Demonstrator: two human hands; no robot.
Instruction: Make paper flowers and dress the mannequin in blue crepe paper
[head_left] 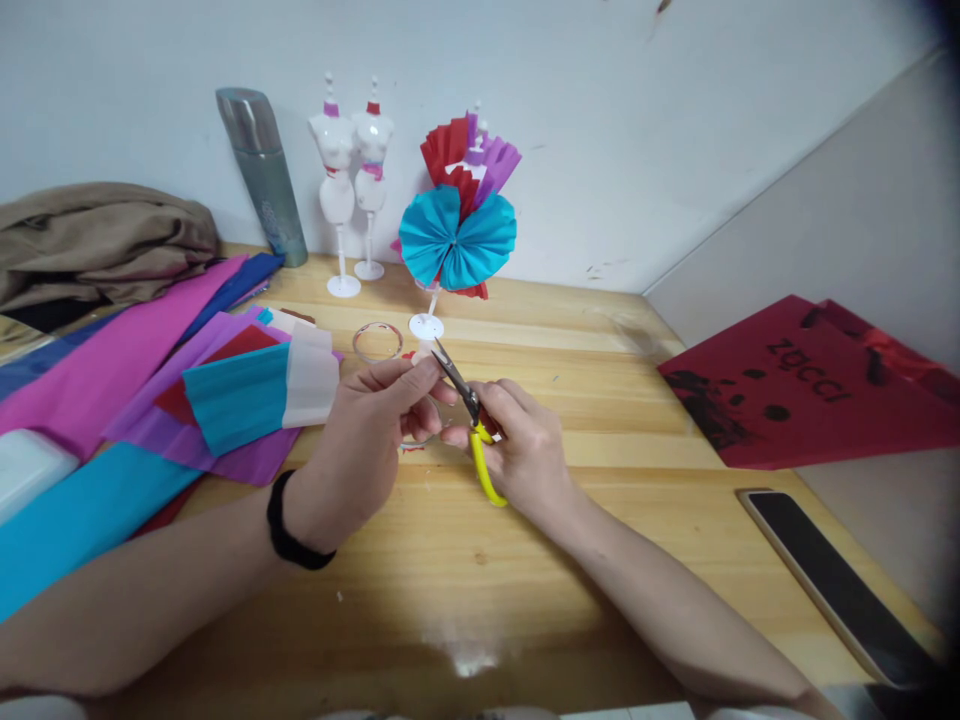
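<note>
Yellow-handled scissors (480, 440) are gripped in my right hand (529, 445), their dark blades pointing up and to the left. The blade tips lie right by the thumb of my left hand (367, 420), which has a black band on its wrist. Those left fingers are pinched together; a small pale bit shows at their tips, too small to name. Just beyond the hands stands a white mini mannequin (427, 326) dressed in pleated blue paper (457, 238), with red and purple pleats above.
Two bare mini mannequins (337, 200) and a grey-green bottle (266, 190) stand by the wall. A tape roll (377, 342) lies near my left hand. Coloured paper sheets (240, 390) and brown cloth (105, 240) fill the left. To the right are a red bag (802, 400) and a phone (832, 580).
</note>
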